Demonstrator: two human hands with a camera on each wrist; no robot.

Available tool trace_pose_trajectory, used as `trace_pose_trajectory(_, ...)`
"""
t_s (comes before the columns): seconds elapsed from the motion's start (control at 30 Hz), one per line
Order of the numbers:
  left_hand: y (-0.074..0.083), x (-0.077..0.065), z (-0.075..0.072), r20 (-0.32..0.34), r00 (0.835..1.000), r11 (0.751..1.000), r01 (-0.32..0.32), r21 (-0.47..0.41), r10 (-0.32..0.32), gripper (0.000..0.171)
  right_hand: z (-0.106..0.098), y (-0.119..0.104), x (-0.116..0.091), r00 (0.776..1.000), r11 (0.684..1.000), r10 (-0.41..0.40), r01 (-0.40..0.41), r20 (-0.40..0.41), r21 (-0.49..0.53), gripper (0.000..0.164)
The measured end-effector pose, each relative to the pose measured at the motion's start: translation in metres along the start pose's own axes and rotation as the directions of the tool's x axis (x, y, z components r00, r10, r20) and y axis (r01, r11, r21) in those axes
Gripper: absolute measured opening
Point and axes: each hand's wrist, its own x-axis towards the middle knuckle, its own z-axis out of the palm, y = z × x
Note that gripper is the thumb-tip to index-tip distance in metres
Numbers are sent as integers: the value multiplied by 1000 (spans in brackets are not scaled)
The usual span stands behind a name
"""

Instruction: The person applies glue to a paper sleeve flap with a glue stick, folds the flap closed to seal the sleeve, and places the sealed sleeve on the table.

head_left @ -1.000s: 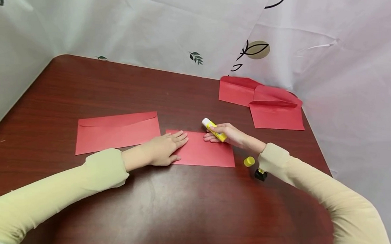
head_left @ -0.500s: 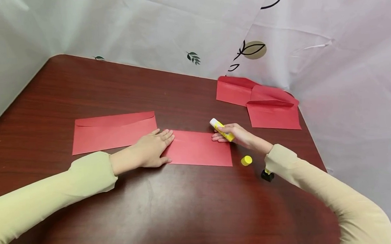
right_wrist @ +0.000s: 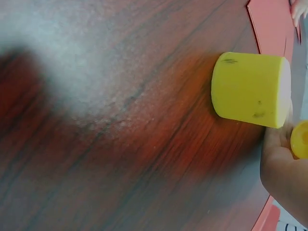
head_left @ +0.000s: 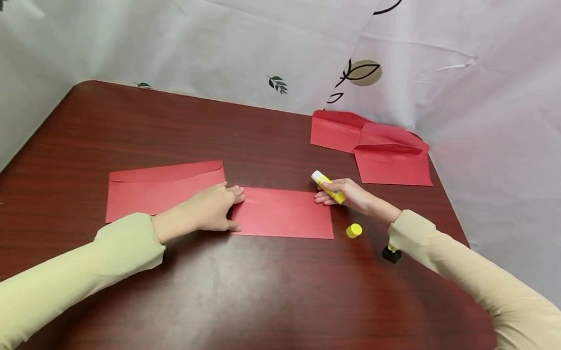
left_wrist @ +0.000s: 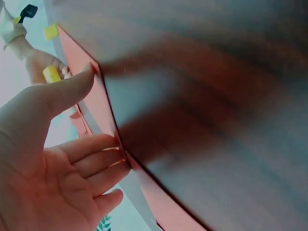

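While the left hand (head_left: 213, 207) touches the left end of the red envelope (head_left: 282, 214) with loosely extended fingers, the right hand (head_left: 353, 193), well apart from it, grips the glue stick (head_left: 321, 179) near the right end. The left wrist view shows the palm (left_wrist: 53, 187), which the head view hides. Just beside the envelope sits a yellow cap (head_left: 354, 231); only the right wrist view makes its dark marks (right_wrist: 259, 114) clear. Other envelopes (head_left: 391, 164) overlap at the table's (head_left: 268, 302) far right.

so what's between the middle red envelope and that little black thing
In the head view, a yellow cap sits on the table between the middle red envelope and the little black thing.
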Motion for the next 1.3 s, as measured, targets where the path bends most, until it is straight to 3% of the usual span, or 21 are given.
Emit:
trace_pose_trajectory(0.1,-5,6,-5,-53,999,1000,-5,-23,3,64,-3,-3,3,999,999,36,-36,28,-6,38)
trace_pose_trajectory(0.23,-11,18,-8,-89,996,999,9,-53,-13,75,-8,-6,4,995,997,79,-78,65,-24,38)
trace_pose_trajectory(0.37,-16,27,-9,-34,997,995,60,-80,-63,88,-10,-7,3,993,997,78,-78,84,-8,40)
trace_pose_trajectory(0.63,-24,44,-13,95,991,986,108,-125,-96,86,-15,-5,-8,991,999,43,-44,123,11,34)
trace_pose_trajectory(0.73,-26,44,-13,103,991,984,98,-148,-83,79,-16,-5,-16,991,1000,9,-12,132,21,36)
trace_pose_trajectory(0.83,-30,40,-12,63,996,974,71,-213,-59,72,-18,-8,-25,992,996,-36,25,123,86,35)
trace_pose_trajectory(0.97,-38,26,-14,-17,996,930,73,-359,-85,66,-21,-11,-37,988,974,-114,91,104,209,31)
trace_pose_trajectory(1.07,-46,13,-18,-28,991,862,103,-497,-134,59,-25,-10,-45,978,952,-175,139,112,274,31)
trace_pose_trajectory(1.2,-58,-8,-29,-20,980,774,144,-617,-199,56,-29,-5,-53,963,932,-228,173,145,318,33)
trace_pose_trajectory(1.3,-67,-25,-38,-53,966,730,155,-665,-253,56,-30,-1,-57,953,926,-253,188,166,328,35)
